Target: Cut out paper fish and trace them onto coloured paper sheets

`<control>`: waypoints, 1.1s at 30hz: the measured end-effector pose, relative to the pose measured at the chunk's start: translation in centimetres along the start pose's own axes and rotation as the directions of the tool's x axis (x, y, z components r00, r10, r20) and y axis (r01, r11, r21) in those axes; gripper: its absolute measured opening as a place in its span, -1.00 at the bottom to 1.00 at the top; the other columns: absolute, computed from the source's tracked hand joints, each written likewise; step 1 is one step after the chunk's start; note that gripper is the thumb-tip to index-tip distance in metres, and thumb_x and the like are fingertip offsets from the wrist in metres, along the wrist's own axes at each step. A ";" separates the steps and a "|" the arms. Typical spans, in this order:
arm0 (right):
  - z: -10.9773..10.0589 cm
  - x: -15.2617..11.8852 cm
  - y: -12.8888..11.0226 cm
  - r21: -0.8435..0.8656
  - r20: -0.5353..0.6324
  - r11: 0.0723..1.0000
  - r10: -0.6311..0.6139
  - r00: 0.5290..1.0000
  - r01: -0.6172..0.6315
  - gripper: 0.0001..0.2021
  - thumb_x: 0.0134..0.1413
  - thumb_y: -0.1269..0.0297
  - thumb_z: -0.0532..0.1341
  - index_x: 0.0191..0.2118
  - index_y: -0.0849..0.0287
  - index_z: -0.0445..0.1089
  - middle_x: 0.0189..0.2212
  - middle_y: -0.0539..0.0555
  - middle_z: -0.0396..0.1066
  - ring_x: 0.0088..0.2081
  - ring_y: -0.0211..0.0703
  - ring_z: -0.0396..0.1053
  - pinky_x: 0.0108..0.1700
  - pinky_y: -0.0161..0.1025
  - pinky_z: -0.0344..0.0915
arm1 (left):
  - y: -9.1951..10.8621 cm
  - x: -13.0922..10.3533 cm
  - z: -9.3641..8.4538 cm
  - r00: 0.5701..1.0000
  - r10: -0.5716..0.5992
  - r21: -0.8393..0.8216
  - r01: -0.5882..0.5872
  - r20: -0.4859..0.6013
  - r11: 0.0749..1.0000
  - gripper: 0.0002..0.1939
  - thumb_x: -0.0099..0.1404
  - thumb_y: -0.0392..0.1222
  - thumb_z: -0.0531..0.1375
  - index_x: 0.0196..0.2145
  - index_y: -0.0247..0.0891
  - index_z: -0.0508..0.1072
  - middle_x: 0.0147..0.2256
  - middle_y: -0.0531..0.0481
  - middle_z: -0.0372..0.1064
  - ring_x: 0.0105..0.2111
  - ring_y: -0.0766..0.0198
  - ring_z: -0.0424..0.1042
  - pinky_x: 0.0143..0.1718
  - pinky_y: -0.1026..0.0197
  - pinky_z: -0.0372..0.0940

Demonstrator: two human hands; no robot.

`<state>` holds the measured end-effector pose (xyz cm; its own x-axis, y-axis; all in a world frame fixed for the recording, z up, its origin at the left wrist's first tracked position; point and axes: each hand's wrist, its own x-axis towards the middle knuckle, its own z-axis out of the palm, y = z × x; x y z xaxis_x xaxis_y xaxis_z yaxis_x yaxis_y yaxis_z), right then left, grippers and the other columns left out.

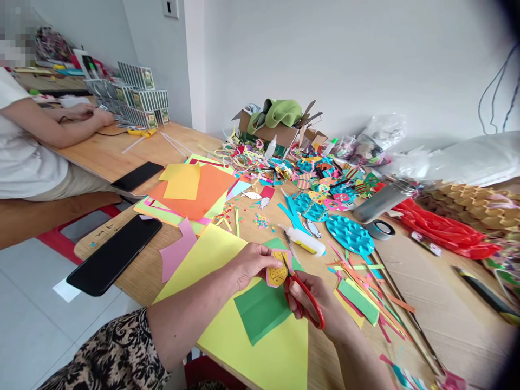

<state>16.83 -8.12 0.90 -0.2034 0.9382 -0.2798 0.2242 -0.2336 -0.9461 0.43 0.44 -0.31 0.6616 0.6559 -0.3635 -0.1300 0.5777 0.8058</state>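
Note:
My left hand [255,264] pinches a small yellow paper cutout [278,275] with dark drawn markings, backed by pink paper. In my right hand [312,298] are red-handled scissors [316,310], their blades at the cutout's upper right edge. Both hands are above a green paper sheet [262,311], which lies on a larger yellow sheet [219,330]. Just beyond the hands a white glue bottle [304,241] lies on its side. Left of my forearm is a scrap of pink paper [179,252].
Two black phones [116,254] lie at the left. Orange paper [190,197] sits behind. Paper strips [365,287], a blue oval [349,235], a tape roll [382,230] and a metal flask [384,200] are at the right. A co-worker's hands [95,114] rest at the far left table.

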 end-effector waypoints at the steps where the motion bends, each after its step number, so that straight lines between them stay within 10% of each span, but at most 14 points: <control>1: 0.0 0.0 0.2 0.006 -0.002 1.000 0.000 1.000 0.000 -0.51 0.03 -0.23 0.17 -0.44 0.18 0.21 -0.64 -0.04 0.29 -0.65 -0.35 0.21 -0.60 -0.37 0.01 | 0.1 0.0 0.1 1.000 -0.002 0.001 0.002 -0.010 1.000 -0.66 -0.16 -0.14 0.35 -0.40 -0.42 0.51 -0.42 -0.13 0.48 -0.46 0.26 0.41 -0.43 0.24 0.25; 33: 0.0 0.1 0.2 0.011 -0.022 1.000 0.029 0.999 -0.029 -0.51 0.01 -0.24 0.18 -0.45 0.16 0.20 -0.66 -0.06 0.28 -0.67 -0.34 0.20 -0.61 -0.36 0.01 | 0.4 -0.2 0.4 1.000 -0.014 0.005 0.014 -0.022 1.000 -0.61 -0.23 -0.10 0.37 -0.43 -0.41 0.49 -0.47 -0.10 0.44 -0.50 0.26 0.38 -0.48 0.23 0.24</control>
<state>16.86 -8.06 0.64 -0.1756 0.9364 -0.3039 0.2193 -0.2638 -0.9393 0.53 0.41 0.29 0.6467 0.6587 -0.3847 -0.1170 0.5840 0.8032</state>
